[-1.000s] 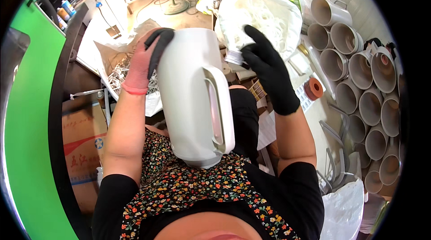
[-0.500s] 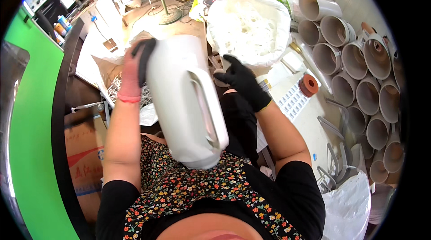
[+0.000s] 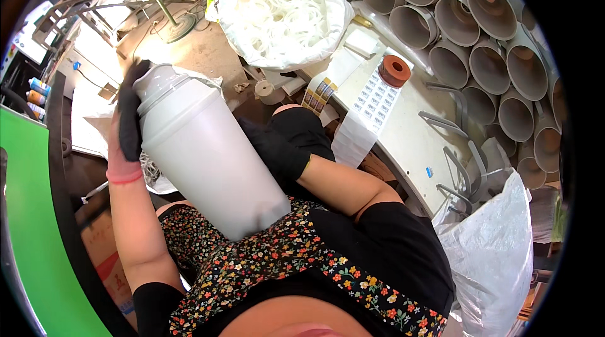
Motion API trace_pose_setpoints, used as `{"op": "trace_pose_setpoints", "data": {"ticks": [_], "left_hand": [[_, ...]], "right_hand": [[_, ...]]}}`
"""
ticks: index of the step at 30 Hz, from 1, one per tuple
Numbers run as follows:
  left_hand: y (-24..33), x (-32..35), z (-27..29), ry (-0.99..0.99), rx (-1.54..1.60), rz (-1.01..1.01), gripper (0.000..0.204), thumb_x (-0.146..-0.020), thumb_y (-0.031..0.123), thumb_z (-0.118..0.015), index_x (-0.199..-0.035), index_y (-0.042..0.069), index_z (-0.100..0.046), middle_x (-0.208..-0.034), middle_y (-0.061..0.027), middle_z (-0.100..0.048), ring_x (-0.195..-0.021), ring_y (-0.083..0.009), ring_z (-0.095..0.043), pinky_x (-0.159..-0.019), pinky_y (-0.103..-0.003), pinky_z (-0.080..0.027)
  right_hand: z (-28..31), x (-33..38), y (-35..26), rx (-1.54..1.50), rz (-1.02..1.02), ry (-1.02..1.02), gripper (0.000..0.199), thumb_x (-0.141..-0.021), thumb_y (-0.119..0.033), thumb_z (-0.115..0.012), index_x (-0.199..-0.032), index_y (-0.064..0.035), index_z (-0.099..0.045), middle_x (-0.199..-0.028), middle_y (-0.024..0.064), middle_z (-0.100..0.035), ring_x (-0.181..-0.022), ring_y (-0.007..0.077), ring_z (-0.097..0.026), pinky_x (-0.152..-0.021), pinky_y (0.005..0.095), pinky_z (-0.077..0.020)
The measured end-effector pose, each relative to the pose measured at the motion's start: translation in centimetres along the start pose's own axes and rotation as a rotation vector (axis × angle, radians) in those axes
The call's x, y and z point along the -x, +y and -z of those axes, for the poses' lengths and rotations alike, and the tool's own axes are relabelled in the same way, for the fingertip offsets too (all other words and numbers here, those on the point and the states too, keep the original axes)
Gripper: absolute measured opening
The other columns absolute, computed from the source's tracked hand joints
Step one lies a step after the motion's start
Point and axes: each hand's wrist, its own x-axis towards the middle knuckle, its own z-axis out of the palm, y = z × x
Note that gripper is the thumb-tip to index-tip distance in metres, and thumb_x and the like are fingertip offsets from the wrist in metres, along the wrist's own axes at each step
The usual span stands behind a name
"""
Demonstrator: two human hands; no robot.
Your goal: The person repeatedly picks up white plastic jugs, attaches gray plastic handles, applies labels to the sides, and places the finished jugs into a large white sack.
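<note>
A pale grey plastic jug body (image 3: 211, 148) lies slanted across my lap. Its stepped rim end points to the upper left and its base rests against my flowered apron (image 3: 277, 249). My left hand (image 3: 131, 110), in a pink and black glove, is closed round the rim end. Beside the jug's right wall is my right hand (image 3: 277, 148) in a black glove. Its fingers are dark and partly hidden at the jug's edge, so I cannot tell if they grip it. The jug's handle does not show from this side.
A white sack (image 3: 283, 15) of white rings stands ahead. On the right-hand table (image 3: 403, 141) are a sticker sheet (image 3: 372, 107), a brown tape roll (image 3: 395, 71) and loose grey handles (image 3: 463, 141). Several grey jug bodies (image 3: 450, 63) are stacked beyond. A green panel (image 3: 31, 211) borders the left.
The jug has turned, so its handle is out of sight and its rim shows at the upper left. My right hand has come down beside it. The view has swung right.
</note>
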Motion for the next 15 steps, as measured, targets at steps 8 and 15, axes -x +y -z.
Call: {"op": "trace_pose_setpoints", "data": {"ticks": [8,15], "left_hand": [[-5.0,-0.1,2.7,-0.096,-0.685,-0.294,0.037,-0.088,-0.007,-0.047,-0.123,0.004,-0.056,-0.121,-0.0152,-0.055,-0.109,-0.0256,-0.055,-0.095,-0.032,-0.045],[-5.6,-1.1,1.2,-0.074,-0.64,-0.201,0.037,-0.089,-0.004,-0.048,-0.123,0.007,-0.057,-0.121,-0.0137,-0.055,-0.109,-0.0253,-0.054,-0.095,-0.032,-0.045]], "right_hand": [[18.2,2.3,-3.4,1.359,0.546,0.766,0.04,-0.079,-0.023,-0.071,-0.112,-0.002,-0.061,-0.108,0.0167,-0.063,-0.102,0.0303,-0.06,-0.089,0.0385,-0.0473],[24.4,2.3,-2.7,1.593,0.511,0.878,0.03,-0.07,-0.025,-0.074,-0.094,-0.0081,-0.067,-0.098,0.011,-0.065,-0.097,0.0307,-0.059,-0.084,0.0416,-0.0475]]}}
